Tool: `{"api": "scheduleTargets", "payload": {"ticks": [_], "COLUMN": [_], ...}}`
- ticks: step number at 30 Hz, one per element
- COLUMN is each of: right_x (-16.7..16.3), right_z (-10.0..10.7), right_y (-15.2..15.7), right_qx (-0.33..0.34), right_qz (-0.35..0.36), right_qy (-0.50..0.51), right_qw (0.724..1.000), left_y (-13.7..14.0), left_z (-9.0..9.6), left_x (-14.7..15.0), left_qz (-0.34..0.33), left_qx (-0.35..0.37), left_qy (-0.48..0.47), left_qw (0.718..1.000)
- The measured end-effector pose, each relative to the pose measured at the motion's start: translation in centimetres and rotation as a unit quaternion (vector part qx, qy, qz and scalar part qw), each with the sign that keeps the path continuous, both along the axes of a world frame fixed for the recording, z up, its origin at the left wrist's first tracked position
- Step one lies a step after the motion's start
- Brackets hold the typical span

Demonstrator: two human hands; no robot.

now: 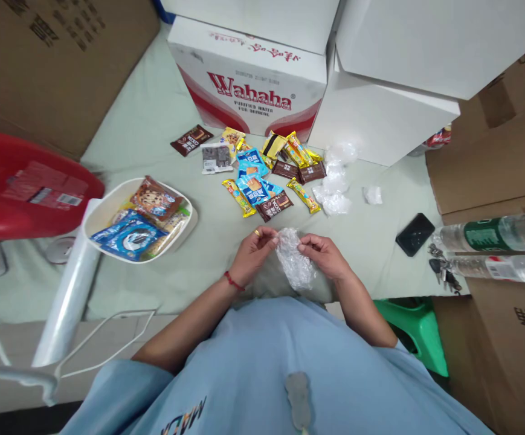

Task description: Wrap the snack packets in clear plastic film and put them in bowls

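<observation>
A crinkled piece of clear bubble wrap [295,261] hangs between my two hands at the table's front edge. My left hand [258,249] pinches its upper left corner between thumb and fingers. On the other side, my right hand [324,254] grips its right edge the same way. Just beyond lie several small wrapped snacks: a brown cocoa biscuit packet [275,206], blue biscuit packets [252,188] and yellow snack bars [304,194]. Crumpled clear plastic [334,181] is heaped to their right, with one small separate piece [373,194].
A white bowl [191,226] of snack packets stands at left, beside a plastic film roll [65,302] and a red object [26,187]. A Wahaha carton [253,84] and white boxes back the table. A phone [415,234], keys [446,275] and bottles [498,234] lie at right.
</observation>
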State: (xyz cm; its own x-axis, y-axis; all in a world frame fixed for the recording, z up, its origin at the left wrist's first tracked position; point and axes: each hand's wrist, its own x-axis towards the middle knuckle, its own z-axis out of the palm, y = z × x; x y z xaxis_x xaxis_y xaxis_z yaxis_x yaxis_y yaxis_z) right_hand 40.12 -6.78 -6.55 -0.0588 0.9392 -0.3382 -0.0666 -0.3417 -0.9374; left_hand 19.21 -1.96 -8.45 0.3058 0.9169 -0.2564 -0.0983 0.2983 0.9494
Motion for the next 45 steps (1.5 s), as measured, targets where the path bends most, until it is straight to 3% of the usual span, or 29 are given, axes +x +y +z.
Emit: {"api": "scheduleTargets", "payload": {"ticks": [3,6,8,10,13,25,33,40,45], "right_x": [-0.8,-1.5,-2.0,-2.5,-2.9,-4.4,-4.1,-3.0,-1.6], "right_z": [-0.6,-0.9,-0.8,-0.6,-0.5,-1.1,-1.1,-1.2,-1.1], "right_y": [0.1,0.3,0.4,0.5,0.5,0.7,0.5,0.5,0.5], "right_qx": [-0.009,-0.001,0.012,0.022,0.020,0.017,-0.016,0.012,0.011], "right_qz": [-0.087,-0.151,-0.140,-0.103,-0.073,-0.088,-0.087,-0.133,-0.160], "right_qy": [-0.024,-0.062,-0.061,-0.035,0.005,-0.042,0.001,-0.027,-0.033], "right_qw": [0.996,0.987,0.988,0.994,0.997,0.995,0.996,0.991,0.987], "left_y": [-0.5,-1.3,-1.7,-1.7,-1.2,-1.3,-1.2,-0.8,-0.7], "left_z": [0.0,0.1,0.0,-0.3,-0.8,-1.8,-2.0,-2.4,-1.6], "left_x": [-0.1,0.4,0.9,1.4,1.5,0.3,0.3,0.2,-0.3], "left_qz": [0.095,0.018,-0.052,-0.074,-0.062,-0.044,-0.025,0.010,0.019], "left_qx": [0.066,0.063,0.042,0.016,-0.012,-0.043,-0.065,-0.083,-0.106], "left_qy": [0.113,0.116,0.091,0.078,0.054,-0.003,0.001,-0.010,-0.020], "left_qw": [0.987,0.991,0.994,0.994,0.997,0.998,0.998,0.996,0.994]}}
